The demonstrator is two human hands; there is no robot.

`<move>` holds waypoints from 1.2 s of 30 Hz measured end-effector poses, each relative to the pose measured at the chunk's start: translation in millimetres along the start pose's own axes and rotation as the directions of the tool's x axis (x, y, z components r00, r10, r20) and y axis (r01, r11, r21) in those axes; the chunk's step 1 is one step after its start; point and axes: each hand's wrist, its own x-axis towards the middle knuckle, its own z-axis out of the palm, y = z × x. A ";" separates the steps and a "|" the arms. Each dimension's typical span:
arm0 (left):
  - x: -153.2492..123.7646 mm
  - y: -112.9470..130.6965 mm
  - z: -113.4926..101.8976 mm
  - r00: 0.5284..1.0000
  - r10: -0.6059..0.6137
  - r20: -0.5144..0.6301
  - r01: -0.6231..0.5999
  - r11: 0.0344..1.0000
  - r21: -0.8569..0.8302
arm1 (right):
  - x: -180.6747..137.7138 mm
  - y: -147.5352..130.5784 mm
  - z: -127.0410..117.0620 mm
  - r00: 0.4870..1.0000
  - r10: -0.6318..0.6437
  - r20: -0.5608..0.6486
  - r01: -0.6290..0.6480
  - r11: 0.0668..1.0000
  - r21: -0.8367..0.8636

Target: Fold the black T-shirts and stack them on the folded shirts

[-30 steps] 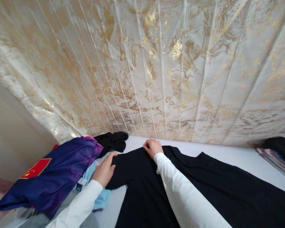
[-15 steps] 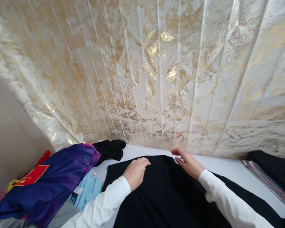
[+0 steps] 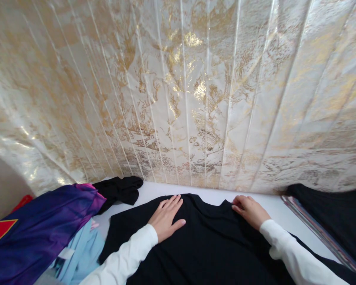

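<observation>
A black T-shirt (image 3: pixel 201 245) lies spread over the white surface in front of me, its neckline toward the wall side. My left hand (image 3: pixel 167 218) rests flat on its upper left part, fingers stretched and thumb apart. At the right of the neckline, my right hand (image 3: pixel 249 209) pinches the shirt's edge between thumb and fingers. The shirt's lower part runs out of view at the bottom, and some of its right side is hidden behind my right forearm.
On the left is a heap with a purple-blue garment (image 3: pixel 47 233), a light blue garment (image 3: pixel 83 249) and a crumpled black cloth (image 3: pixel 120 190). A stack of folded clothes (image 3: pixel 332 221) stands at the right. Behind the white tabletop (image 3: pixel 160 187) hangs a gold-patterned curtain (image 3: pixel 178 99).
My left hand has flattened and spread its fingers on the shirt. My right hand has closed on the neckline edge, which now lies more open. The view has shifted right.
</observation>
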 end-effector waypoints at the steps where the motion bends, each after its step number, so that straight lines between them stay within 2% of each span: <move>1: -0.7 -1.0 -0.6 1.000 -0.008 0.004 0.008 1.000 0.003 | 7.7 2.9 1.1 1.000 0.027 0.008 -0.027 1.000 0.002; 5: -2.1 -3.6 -2.6 0.998 -0.063 0.010 0.063 0.998 0.011 | 21.7 13.3 8.1 0.994 0.105 -0.029 -0.105 0.994 -0.010; 11: 6.0 -7.8 -9.9 0.989 -0.149 0.014 0.149 0.989 -0.008 | 14.8 10.4 15.0 0.997 0.047 -0.060 -0.046 0.999 0.022; 18: 56.8 -25.4 -33.3 0.954 -0.289 -0.082 0.288 0.957 -0.029 | 19.0 8.7 6.8 0.998 0.002 -0.058 0.002 0.997 0.074; 23: 80.6 -41.1 -33.2 0.929 -0.370 0.006 0.370 0.928 -0.039 | 21.4 10.3 2.2 0.999 -0.045 -0.004 0.045 0.994 0.096; 26: 77.3 -47.3 -29.3 0.931 -0.360 0.053 0.363 0.930 -0.061 | 20.5 12.8 -2.2 0.997 -0.074 0.033 0.070 0.992 0.103; 28: 71.7 -48.4 -27.0 0.937 -0.346 0.039 0.348 0.934 -0.077 | 18.8 9.1 -8.7 0.995 -0.087 0.041 0.083 0.991 0.101; 31: 63.4 -45.4 -23.7 0.947 -0.320 -0.022 0.316 0.943 -0.106 | 19.2 -14.7 -21.2 0.988 -0.151 0.023 0.147 0.983 0.112; 34: 56.8 -39.2 -19.5 0.953 -0.287 -0.101 0.271 0.952 -0.145 | 29.8 -60.6 -26.9 0.961 -0.274 0.027 0.264 0.945 0.192; 36: 52.5 -35.9 -16.8 0.951 -0.266 -0.157 0.239 0.956 -0.172 | 41.1 -95.5 -25.2 0.951 -0.308 0.034 0.293 0.928 0.230</move>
